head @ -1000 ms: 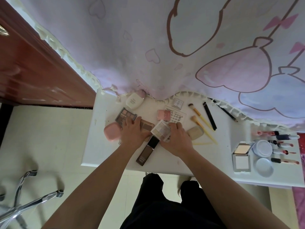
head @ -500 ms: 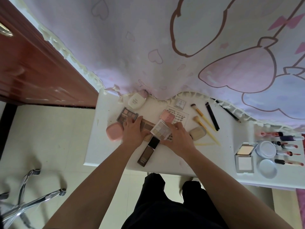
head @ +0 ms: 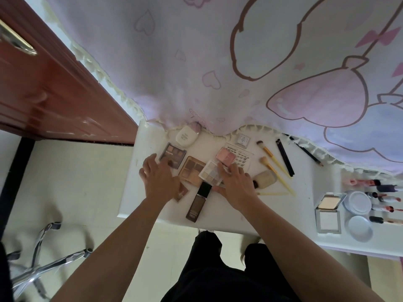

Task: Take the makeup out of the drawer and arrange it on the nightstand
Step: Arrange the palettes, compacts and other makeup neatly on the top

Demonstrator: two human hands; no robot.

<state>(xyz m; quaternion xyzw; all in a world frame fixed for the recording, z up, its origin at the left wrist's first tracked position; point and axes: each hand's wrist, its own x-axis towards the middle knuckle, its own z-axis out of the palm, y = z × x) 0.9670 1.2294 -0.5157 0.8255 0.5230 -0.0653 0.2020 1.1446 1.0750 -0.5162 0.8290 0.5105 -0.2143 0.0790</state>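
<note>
On the white nightstand (head: 281, 216) lie a dark eyeshadow palette (head: 173, 154), a tan palette (head: 192, 173), a pale clear palette (head: 210, 173), a pink blush (head: 226, 156) and a brown foundation tube (head: 198, 201). My left hand (head: 158, 180) lies with spread fingers at the left of the group, its fingertips on the dark palette's near edge. It covers the spot where the pink compact lay and part of a small brown case (head: 182, 192). My right hand (head: 236, 185) holds the pale palette's right edge, fingers on top and thumb at its lower corner.
A white bottle (head: 186, 136), a small box (head: 242, 140), a sticker sheet (head: 243, 159), two brushes (head: 273, 167), black pencils (head: 285, 159) and a beige compact (head: 265, 178) lie behind. An open powder compact (head: 328, 212), round jars (head: 357, 202) and lipsticks (head: 383, 198) sit right. A bedsheet (head: 218, 62) overhangs the back; a chair base (head: 43, 264) stands left.
My left hand slid left off the tan palette and now covers the pink compact. My right hand lowered the pale palette flat beside the tan palette.
</note>
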